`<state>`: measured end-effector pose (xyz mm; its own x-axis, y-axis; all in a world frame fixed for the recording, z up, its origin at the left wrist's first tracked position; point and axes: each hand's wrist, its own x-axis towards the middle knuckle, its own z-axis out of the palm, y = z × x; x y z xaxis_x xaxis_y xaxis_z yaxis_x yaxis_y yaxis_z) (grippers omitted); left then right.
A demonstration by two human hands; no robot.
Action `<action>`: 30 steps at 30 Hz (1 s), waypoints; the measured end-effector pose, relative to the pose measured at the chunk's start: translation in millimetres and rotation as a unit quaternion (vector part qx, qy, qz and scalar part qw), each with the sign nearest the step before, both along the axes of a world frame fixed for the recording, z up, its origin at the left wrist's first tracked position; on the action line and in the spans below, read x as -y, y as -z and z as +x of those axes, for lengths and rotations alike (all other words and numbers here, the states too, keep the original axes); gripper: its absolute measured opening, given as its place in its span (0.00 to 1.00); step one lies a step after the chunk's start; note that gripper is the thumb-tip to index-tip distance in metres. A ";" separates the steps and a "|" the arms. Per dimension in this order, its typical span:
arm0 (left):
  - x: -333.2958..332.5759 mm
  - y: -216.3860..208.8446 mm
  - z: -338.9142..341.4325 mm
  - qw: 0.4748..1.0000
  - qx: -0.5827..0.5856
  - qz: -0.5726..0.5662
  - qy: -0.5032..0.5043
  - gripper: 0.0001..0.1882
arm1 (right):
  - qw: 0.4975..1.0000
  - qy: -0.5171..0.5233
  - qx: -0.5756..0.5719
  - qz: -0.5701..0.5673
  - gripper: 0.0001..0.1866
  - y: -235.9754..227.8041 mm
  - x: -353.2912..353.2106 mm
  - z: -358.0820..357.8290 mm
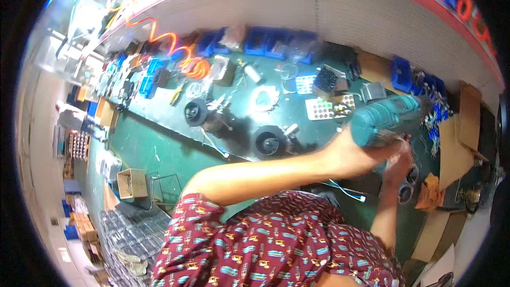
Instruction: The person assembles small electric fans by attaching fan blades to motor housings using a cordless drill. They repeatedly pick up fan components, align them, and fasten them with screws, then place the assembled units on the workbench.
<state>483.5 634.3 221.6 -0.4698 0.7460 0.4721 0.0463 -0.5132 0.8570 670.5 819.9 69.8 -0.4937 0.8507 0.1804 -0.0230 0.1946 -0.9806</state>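
My left hand (pixel 348 154) reaches across my front and is closed around a teal power drill (pixel 385 119). The drill lies roughly level, its far end pointing right; motion smears it. Just below it, my right hand (pixel 398 165) has its fingers drawn together beside the drill, and what they hold is too blurred to make out. Round metal-rimmed parts (pixel 408 186) sit by the right hand. Left of the drill, a round black housing (pixel 268 142) stands at the bench edge, with a second black housing (pixel 195 111) farther left.
Blue bins (pixel 257 40) line the back of the green bench (pixel 239 109). White trays of small round parts (pixel 320 109) lie behind the drill. Cardboard (pixel 451 149) stands at the right, beside bundled cables (pixel 438 111). An orange coiled hose (pixel 196 68) hangs at the left.
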 end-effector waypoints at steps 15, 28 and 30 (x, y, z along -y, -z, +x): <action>67.6 31.2 -13.4 0.957 -0.144 -0.227 0.108 0.20 | 0.971 0.086 0.218 0.055 0.31 -21.1 45.3 69.3; 286.3 136.3 -19.6 0.766 -0.017 -0.641 0.043 0.17 | 0.815 0.054 0.572 0.070 0.22 147.2 -29.7 151.8; 326.4 182.3 -27.9 0.676 -0.187 -0.712 0.021 0.15 | 0.849 0.033 0.515 0.109 0.22 185.7 -39.4 165.3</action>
